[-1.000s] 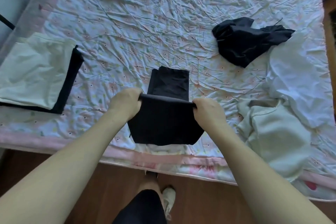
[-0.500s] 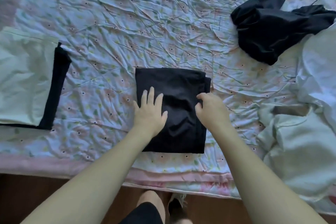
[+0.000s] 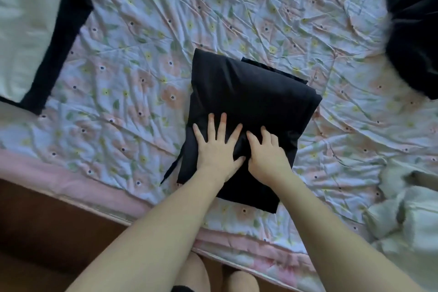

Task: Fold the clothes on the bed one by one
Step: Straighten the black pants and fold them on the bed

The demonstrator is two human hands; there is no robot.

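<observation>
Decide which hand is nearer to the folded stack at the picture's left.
Left. The left hand lies on the stack's side; the right hand lies beyond it.

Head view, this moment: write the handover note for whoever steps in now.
Left hand: flat, fingers spread, pressing the folded black garment.
Right hand: fingers resting on the same garment, beside the left.
Done: that garment lies folded near the bed's front edge; folded stack at far left.
Left: move it to the stack, then fold the crumpled black garment at right and the white clothes at lower right.
</observation>
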